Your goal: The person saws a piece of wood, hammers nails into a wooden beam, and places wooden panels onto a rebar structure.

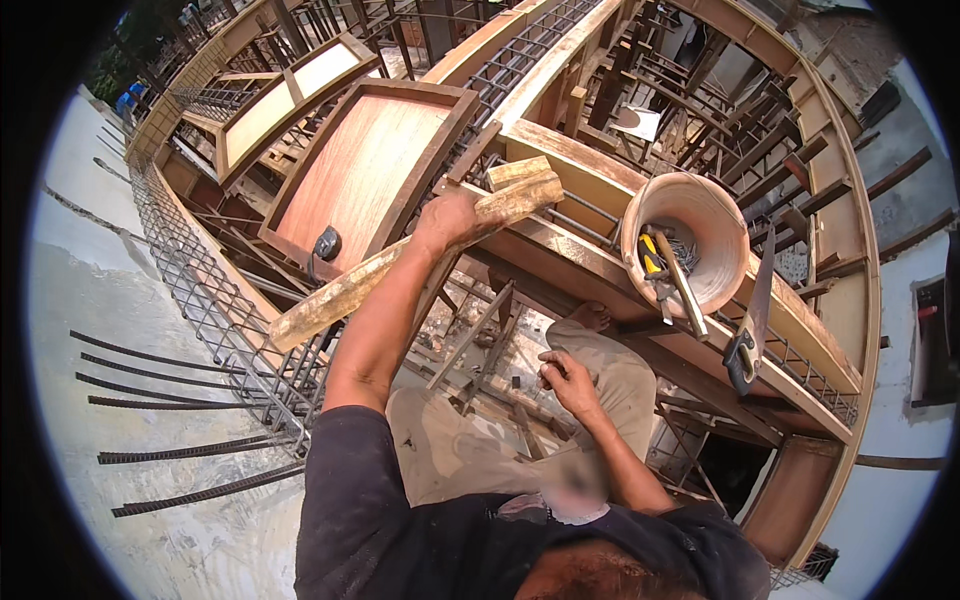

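My left hand grips a long, weathered timber batten lying diagonally across the formwork, beside a short wood block. My right hand hangs over my lap with curled fingers; anything in them is too small to make out. To the right, a pale bucket holds nails, a hammer and a yellow-handled tool. A handsaw rests beside it on the formwork edge. A framed plywood panel lies left of my left hand, with a small dark tape measure on it.
I sit over open timber framing with drops and props below. Rebar cages and protruding bars run along the pale concrete on the left. Curved formwork bounds the right, and dense scaffolding posts stand beyond.
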The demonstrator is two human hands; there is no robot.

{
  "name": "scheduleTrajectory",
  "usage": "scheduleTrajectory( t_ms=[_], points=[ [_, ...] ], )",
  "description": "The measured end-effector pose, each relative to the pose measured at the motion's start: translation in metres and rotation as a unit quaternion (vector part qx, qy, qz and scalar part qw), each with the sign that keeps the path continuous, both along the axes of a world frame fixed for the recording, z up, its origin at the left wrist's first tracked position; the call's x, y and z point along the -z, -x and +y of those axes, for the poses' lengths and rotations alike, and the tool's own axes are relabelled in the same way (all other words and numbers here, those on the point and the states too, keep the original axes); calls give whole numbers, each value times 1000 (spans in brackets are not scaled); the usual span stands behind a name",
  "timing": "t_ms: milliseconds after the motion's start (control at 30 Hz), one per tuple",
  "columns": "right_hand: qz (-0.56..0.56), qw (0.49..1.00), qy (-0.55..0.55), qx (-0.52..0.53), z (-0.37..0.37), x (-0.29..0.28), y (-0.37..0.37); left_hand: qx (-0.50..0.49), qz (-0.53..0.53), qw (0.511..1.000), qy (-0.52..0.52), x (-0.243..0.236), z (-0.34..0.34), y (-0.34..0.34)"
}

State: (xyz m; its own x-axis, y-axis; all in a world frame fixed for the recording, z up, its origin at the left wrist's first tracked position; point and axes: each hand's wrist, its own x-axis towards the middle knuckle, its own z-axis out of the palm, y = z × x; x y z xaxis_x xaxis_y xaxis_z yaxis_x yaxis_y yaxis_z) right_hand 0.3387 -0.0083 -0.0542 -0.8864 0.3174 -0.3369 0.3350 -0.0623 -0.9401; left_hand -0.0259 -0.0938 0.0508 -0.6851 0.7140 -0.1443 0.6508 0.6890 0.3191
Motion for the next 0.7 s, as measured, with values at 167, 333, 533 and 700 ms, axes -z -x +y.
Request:
scheduleTrajectory(
  t_ms=[167, 333, 533, 700],
  points=[
    [-71, 991, 114, -15, 6, 17, -36, -87, -159, 980, -82, -11, 28, -3],
    [8, 972, 221, -83, -20, 0, -17, -244, -452, 788, -339, -22, 57, -39],
    [160, 904, 391, -71, -41, -89, -12, -314, -584, 595, -455, 47, 49, 17],
    [143, 833, 535, 18, -26, -142, 3, -173, -662, 490, -540, 53, 73, -12]
  ],
)
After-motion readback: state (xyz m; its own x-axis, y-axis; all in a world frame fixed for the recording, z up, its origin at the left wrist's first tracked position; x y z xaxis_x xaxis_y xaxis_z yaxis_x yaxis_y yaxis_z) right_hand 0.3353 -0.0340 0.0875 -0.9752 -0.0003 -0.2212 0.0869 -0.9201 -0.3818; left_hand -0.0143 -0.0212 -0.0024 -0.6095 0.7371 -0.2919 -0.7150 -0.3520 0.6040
